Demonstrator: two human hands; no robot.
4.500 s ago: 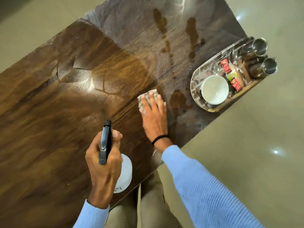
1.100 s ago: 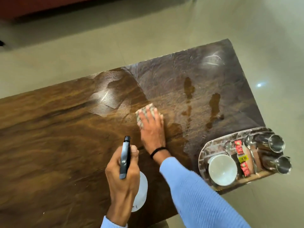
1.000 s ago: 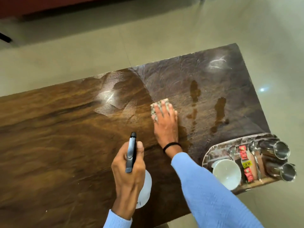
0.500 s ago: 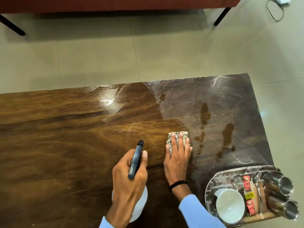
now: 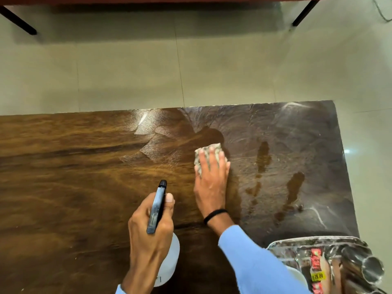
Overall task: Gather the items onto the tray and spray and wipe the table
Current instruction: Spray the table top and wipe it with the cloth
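A dark wooden table [image 5: 63,177] fills the lower view, its right part wet and streaked. My right hand [image 5: 211,183] lies flat on a folded speckled cloth [image 5: 209,150], pressing it onto the tabletop near the middle. My left hand [image 5: 151,228] grips a white spray bottle [image 5: 169,262] with a black nozzle head [image 5: 158,205] pointing away from me, held above the near side of the table. At the bottom right corner a shiny metal tray [image 5: 282,245] holds red sachets [image 5: 315,257], steel cups [image 5: 371,268] lying on their sides and a white bowl [image 5: 297,274], partly hidden by my sleeve.
Wet streaks and dark puddle marks [image 5: 294,185] lie on the table's right part. Beyond the far edge is beige tiled floor [image 5: 191,66]. Black furniture legs [image 5: 19,22] and a red-brown piece of furniture stand at the top.
My right hand has slid the cloth over the table, first rightward then farther from me. My view has tilted up, so the tray now sits at the bottom right corner.
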